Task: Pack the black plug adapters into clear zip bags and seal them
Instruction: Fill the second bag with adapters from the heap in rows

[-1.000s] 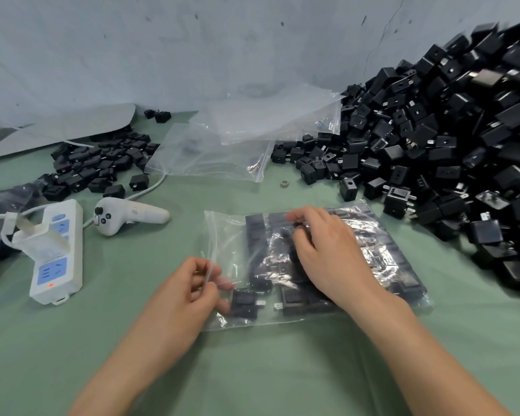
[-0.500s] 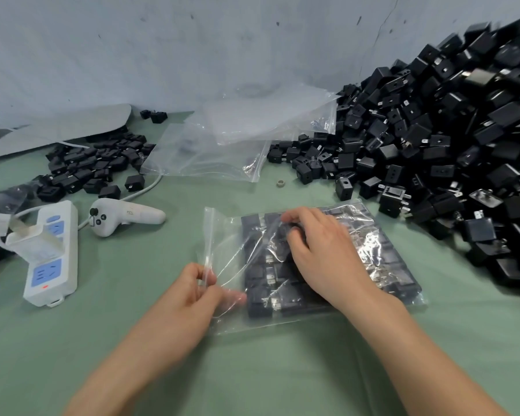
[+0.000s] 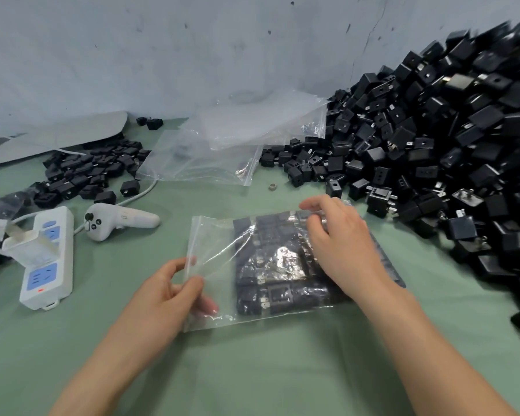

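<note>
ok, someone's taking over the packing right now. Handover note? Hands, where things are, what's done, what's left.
Left hand pinches the zip edge of the filled bag at its left end.
Right hand lies on top of that bag, over the packed adapters; can't tell whether it pinches the film.
The bag lies flat on the green table. The empty bags are behind it and the loose adapter pile is to the right.
Done: this bag is loaded.
Left: the zip looks unsealed, so press it shut along its length, then fill the next bags from the pile.
</note>
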### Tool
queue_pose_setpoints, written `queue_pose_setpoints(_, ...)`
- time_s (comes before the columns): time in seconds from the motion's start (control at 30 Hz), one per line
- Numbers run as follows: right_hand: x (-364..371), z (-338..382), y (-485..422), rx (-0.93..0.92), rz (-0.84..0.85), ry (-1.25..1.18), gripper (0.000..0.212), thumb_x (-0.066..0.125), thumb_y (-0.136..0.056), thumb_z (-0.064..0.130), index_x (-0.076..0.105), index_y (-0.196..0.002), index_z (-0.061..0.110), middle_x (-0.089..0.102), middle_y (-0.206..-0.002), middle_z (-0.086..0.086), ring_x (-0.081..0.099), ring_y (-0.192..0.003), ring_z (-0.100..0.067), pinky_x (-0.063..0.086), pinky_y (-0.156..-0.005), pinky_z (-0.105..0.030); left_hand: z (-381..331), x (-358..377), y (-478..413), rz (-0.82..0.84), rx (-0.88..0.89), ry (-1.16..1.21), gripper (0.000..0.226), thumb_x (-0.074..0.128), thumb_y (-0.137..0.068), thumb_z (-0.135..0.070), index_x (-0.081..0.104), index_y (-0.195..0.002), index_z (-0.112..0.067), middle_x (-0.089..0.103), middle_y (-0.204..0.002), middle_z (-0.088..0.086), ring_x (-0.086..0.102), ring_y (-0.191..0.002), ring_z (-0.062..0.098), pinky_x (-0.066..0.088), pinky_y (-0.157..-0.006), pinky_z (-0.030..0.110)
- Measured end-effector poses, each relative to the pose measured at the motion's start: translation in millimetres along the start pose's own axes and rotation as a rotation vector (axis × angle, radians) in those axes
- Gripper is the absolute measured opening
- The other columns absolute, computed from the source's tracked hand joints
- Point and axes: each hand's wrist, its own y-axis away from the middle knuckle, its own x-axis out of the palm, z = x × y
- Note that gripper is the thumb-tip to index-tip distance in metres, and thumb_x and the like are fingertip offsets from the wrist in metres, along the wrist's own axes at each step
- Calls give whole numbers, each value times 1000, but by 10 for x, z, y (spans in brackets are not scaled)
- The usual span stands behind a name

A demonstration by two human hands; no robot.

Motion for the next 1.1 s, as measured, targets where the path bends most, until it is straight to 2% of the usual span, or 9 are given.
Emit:
queue_pose_setpoints(0.13, -143, -90, 22, 65, -28, -14, 30, 39, -100, 22, 59, -121, 28, 59, -123, 11, 44, -118, -13, 36, -107, -43, 87, -22, -16, -57, -2, -12, 24, 51, -101, -33, 50, -125, -33, 77, -79, -6, 69, -74, 7, 48, -79, 25)
queue_pose_setpoints(0.23, -241, -141, 41, 120, -85, -95, 29, 40, -99, 21, 59, -118, 30, 59, -121, 14, 48, -115, -12, 40, -103, -42, 130, -2, -13, -240, 72, -79, 37, 54, -98, -33, 45, -134, -36, 73, -93, -12, 65, -88, 2, 42, -77, 23)
queue_pose_setpoints(0.4, -509, -249, -38, 579, -276, -730, 23, 46, -98, 19, 64, -105, 32, 65, -104, 13, 58, -91, -3, 46, -80, -29, -109, 135, -33, -487, 315, -65, 27, 52, -98, -32, 50, -123, -42, 63, -100, -31, 58, -87, -15, 43, -74, 21)
queue_pose_setpoints(0.5, -618, -412, -11, 888, -455, -1132, 22, 45, -99, 12, 63, -109, 20, 68, -107, 2, 62, -99, -14, 50, -86, -32, -483, 491, -169, -344, 446, -57, 24, 53, -97, -37, 49, -118, -48, 60, -102, -31, 58, -92, -12, 45, -72, 19)
queue_pose_setpoints(0.67, -708, -534, 12, 1005, -530, -1348, 38, 35, -101, 5, 54, -134, 10, 64, -117, -8, 63, -102, -23, 49, -93, -35, -1243, 1320, -661, 42, 604, -361, 52, 55, -96, -43, 36, -144, -32, 47, -134, -9, 61, -97, 5, 49, -70, 15)
queue_pose_setpoints(0.73, -737, -546, -31, 1019, -508, -1331, 41, 35, -101, 6, 54, -137, 11, 62, -128, -10, 60, -110, -24, 47, -101, -37, -1463, 1569, -905, 151, 600, -549, 71, 58, -93, -50, 23, -152, -31, 34, -149, 0, 56, -114, 16, 50, -86, 28)
queue_pose_setpoints(0.83, -748, -573, -83, 1035, -449, -1328, 42, 36, -101, 7, 56, -137, 12, 55, -140, -13, 55, -126, -28, 42, -110, -38, -1672, 1842, -1246, 278, 504, -785, 96, 60, -85, -66, 7, -157, -31, 13, -162, 5, 29, -144, 31, 37, -112, 50)
queue_pose_setpoints(1.0, -752, -593, -178, 1039, -450, -1319, 35, 44, -99, 10, 63, -128, 12, 56, -139, -16, 52, -132, -33, 41, -112, -42, -1784, 2158, -1560, 297, 383, -946, 100, 57, -84, -71, 15, -156, -16, 21, -160, 14, 21, -145, 38, 32, -113, 51)
queue_pose_setpoints(1.1, -757, -608, -222, 1023, -441, -1311, 24, 47, -99, 12, 67, -113, 16, 64, -120, -11, 54, -122, -29, 45, -105, -42, -1818, 2299, -1597, 238, 352, -966, 89, 54, -86, -66, 25, -150, -11, 26, -154, 17, 22, -142, 40, 33, -108, 52)
